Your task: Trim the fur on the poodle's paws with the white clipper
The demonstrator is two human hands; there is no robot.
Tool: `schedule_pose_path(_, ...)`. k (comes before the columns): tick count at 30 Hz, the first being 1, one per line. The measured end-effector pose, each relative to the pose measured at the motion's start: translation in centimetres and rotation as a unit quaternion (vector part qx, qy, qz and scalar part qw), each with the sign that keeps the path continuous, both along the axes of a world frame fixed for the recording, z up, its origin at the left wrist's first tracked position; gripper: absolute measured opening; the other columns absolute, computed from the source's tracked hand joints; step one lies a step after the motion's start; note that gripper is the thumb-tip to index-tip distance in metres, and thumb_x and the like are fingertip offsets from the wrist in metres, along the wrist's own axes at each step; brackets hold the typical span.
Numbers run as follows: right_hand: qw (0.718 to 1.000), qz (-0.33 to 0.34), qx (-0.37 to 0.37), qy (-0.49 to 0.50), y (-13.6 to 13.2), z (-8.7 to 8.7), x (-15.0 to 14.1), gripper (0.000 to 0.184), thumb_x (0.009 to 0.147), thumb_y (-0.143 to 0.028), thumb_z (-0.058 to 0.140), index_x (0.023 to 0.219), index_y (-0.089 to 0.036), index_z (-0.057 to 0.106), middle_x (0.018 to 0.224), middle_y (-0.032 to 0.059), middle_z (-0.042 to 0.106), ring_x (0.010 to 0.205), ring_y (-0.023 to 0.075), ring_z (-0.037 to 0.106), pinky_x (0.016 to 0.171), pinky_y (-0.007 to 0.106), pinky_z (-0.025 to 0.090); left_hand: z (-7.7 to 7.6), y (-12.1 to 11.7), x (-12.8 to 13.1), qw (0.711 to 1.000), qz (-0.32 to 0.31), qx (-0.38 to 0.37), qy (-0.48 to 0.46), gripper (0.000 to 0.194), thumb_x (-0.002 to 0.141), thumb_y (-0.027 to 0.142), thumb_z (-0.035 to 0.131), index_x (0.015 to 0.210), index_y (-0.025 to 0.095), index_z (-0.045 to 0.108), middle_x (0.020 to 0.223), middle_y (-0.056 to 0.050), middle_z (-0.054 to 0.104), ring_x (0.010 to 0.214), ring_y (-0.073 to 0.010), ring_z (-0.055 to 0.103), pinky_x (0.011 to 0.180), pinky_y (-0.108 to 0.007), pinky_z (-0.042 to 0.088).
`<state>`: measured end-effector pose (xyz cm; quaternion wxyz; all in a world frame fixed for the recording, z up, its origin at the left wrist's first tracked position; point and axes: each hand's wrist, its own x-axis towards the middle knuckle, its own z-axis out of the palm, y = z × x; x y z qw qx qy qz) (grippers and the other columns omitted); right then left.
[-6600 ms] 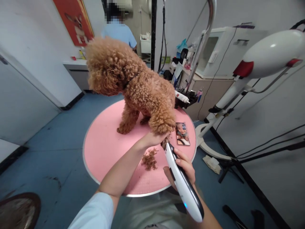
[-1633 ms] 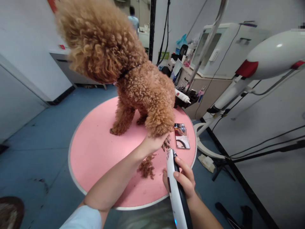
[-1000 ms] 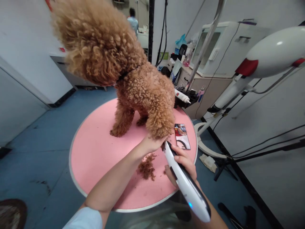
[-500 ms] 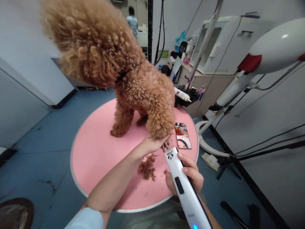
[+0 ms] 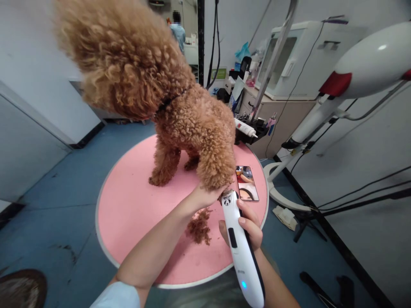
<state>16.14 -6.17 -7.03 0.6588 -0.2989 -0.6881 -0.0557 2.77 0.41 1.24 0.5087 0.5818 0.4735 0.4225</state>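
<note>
A curly brown dog [image 5: 180, 98] stands on a round pink grooming table [image 5: 135, 201], facing away from me. My left hand [image 5: 205, 194] is closed around the dog's near paw and lifts it. My right hand [image 5: 247, 224] grips a white and black electric clipper [image 5: 239, 248], its blade end touching the underside of that paw. A small pile of cut fur [image 5: 199, 224] lies on the table just below the paw.
A phone [image 5: 246, 183] lies screen-up on the table's right side. A white dryer on a stand [image 5: 346, 81] reaches in from the right, cables trailing on the floor. A cluttered counter [image 5: 257, 111] with a white cabinet stands behind. Another person [image 5: 177, 30] is far back.
The clipper swung away from the paw and came back, so its blade end is against the paw again. My left hand has kept hold of the paw. The dog has barely moved.
</note>
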Motion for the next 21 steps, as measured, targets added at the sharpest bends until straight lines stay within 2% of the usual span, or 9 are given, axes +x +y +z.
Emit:
schedule_pose_path(4,0.999,-0.004,-0.017,0.04,0.3,0.4,-0.4,0.06,0.067,-0.013,0.074,0.119,-0.025,0.046,0.13,0.0079,0.057,0.105,0.025,0.065,0.071,0.037,0.062,0.4,-0.2,0.1,0.999,-0.01,-0.038,0.011,0.03,0.076,0.048,0.06,0.067,0.019,0.055,0.073,-0.003,0.062,0.075,-0.0171,0.058,0.069,-0.03,0.05)
schedule_pose_path(7,0.997,0.011,-0.034,0.073,0.6,0.9,-0.7,0.054,0.072,-0.018,0.072,0.119,-0.025,0.045,0.127,0.0096,0.058,0.109,0.0264,0.063,0.076,0.042,0.061,0.5,-0.2,0.1,0.999,-0.01,-0.034,0.008,0.03,0.075,0.047,0.061,0.065,0.019,0.056,0.071,-0.003,0.061,0.074,-0.0169,0.058,0.065,-0.029,0.05)
schedule_pose_path(11,0.992,0.039,-0.062,0.106,0.5,1.4,-0.6,0.046,0.077,-0.023,0.069,0.116,-0.024,0.044,0.124,0.0121,0.058,0.113,0.0275,0.061,0.083,0.047,0.058,0.3,-0.1,0.1,0.999,-0.031,-0.034,-0.017,0.038,0.075,0.053,0.059,0.064,0.017,0.056,0.062,-0.001,0.058,0.062,-0.0142,0.054,0.056,-0.027,0.048)
schedule_pose_path(14,0.992,0.045,-0.061,0.099,0.3,1.5,-0.6,0.048,0.074,-0.02,0.071,0.115,-0.023,0.045,0.123,0.0117,0.059,0.113,0.0267,0.06,0.088,0.048,0.055,0.0,0.0,0.1,0.998,-0.031,-0.036,-0.028,0.039,0.076,0.054,0.058,0.064,0.017,0.054,0.062,0.0,0.056,0.061,-0.0126,0.052,0.057,-0.027,0.047)
schedule_pose_path(17,0.988,0.069,-0.072,0.12,0.4,1.6,-0.9,0.05,0.076,-0.02,0.071,0.118,-0.023,0.045,0.128,0.0134,0.056,0.119,0.0275,0.056,0.093,0.049,0.052,-0.2,0.1,-0.1,0.998,-0.029,-0.054,-0.023,0.036,0.076,0.051,0.059,0.068,0.017,0.057,0.069,-0.002,0.06,0.068,-0.0143,0.055,0.063,-0.028,0.048)
schedule_pose_path(19,0.978,0.114,-0.11,0.135,0.4,1.7,-0.9,0.047,0.078,-0.029,0.07,0.118,-0.023,0.045,0.131,0.015,0.054,0.121,0.0291,0.055,0.092,0.05,0.052,-0.4,0.2,-0.3,0.998,-0.024,-0.056,-0.028,0.033,0.076,0.05,0.06,0.073,0.017,0.06,0.079,-0.004,0.064,0.078,-0.0165,0.058,0.07,-0.029,0.049)
schedule_pose_path(21,0.957,0.176,-0.175,0.148,0.1,1.6,-0.6,0.044,0.081,-0.045,0.065,0.113,-0.024,0.045,0.128,0.017,0.056,0.112,0.0299,0.061,0.083,0.047,0.057,-0.7,0.4,-0.4,0.998,-0.018,-0.049,-0.039,0.034,0.075,0.051,0.061,0.077,0.017,0.061,0.084,-0.005,0.066,0.085,-0.018,0.059,0.075,-0.029,0.049)
